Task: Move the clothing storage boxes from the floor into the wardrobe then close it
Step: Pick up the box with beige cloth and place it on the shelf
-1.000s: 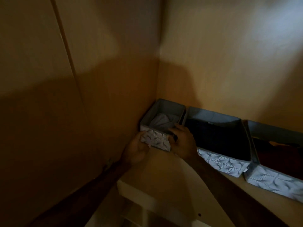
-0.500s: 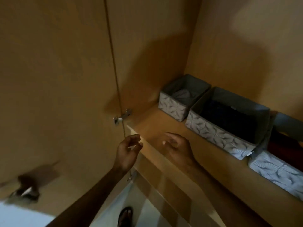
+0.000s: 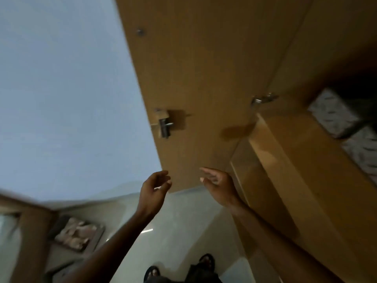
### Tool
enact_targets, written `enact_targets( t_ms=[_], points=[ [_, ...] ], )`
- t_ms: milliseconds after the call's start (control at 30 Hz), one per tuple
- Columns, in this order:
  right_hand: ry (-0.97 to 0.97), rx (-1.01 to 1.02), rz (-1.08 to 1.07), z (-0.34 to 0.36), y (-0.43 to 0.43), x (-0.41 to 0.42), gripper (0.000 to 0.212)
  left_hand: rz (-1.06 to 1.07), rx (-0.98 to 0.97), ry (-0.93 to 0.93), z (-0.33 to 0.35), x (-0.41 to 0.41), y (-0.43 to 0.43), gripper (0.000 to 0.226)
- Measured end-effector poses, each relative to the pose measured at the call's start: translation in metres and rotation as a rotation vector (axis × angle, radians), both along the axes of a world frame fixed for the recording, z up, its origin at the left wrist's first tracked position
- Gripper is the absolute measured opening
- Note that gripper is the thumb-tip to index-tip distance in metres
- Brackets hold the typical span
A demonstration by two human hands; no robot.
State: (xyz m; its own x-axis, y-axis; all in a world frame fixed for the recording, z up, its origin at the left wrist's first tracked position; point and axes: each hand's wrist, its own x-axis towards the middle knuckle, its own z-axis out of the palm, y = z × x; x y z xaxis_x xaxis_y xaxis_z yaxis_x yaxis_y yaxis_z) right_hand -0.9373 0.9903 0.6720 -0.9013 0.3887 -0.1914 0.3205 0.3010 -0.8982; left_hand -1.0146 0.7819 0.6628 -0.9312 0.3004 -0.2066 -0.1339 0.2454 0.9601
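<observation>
Plainly both hands are empty: the left hand (image 3: 156,188) and the right hand (image 3: 217,185) hang just below centre, fingers loosely curled, gripping nothing. They are near the lower edge of the open wardrobe door (image 3: 193,78) but apart from it.

At 3 o'clock the storage boxes (image 3: 332,114), pale with a leaf pattern, sit side by side on the wardrobe shelf (image 3: 302,144). At 8 o'clock, on the floor (image 3: 183,221), lies a blurred box-like thing (image 3: 77,234) with pale contents. I judge it to be one more to fetch.

To do that well:
- Bend to it and take it by two opposite walls with both hands.
- Carry it level and swing it clear of the door's edge.
- Set it on the shelf beside the others before pushing the door home.

Counted:
- two hands
- two boxes in view on the shelf
- one box-like thing on the floor, with perhaps another dark shape below it, too blurred to tell
- one door, one latch (image 3: 164,123) and one hinge (image 3: 263,98)
- two sandalled feet (image 3: 206,261) at 6 o'clock
</observation>
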Motion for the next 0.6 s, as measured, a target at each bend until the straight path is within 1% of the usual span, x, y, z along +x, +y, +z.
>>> enact_targets(
  t_ms=[100,233,400,600],
  points=[
    [-0.03,-0.003,0.129,-0.008,-0.055,-0.021,0.034,0.134,0.002,-0.036,-0.006,0.005,-0.063,0.026],
    [-0.069,0.005,0.324,-0.018,-0.154,-0.049,0.034,0.342,-0.017,-0.07,-0.017,0.022,-0.175,0.027],
    [-0.083,0.008,0.499,-0.028,-0.263,-0.07,0.035,0.487,-0.098,-0.068,-0.024,0.047,-0.301,0.028],
    [-0.111,0.009,0.698,-0.039,-0.369,-0.106,0.035,0.714,-0.165,-0.084,-0.033,0.063,-0.405,0.025]
  ],
)
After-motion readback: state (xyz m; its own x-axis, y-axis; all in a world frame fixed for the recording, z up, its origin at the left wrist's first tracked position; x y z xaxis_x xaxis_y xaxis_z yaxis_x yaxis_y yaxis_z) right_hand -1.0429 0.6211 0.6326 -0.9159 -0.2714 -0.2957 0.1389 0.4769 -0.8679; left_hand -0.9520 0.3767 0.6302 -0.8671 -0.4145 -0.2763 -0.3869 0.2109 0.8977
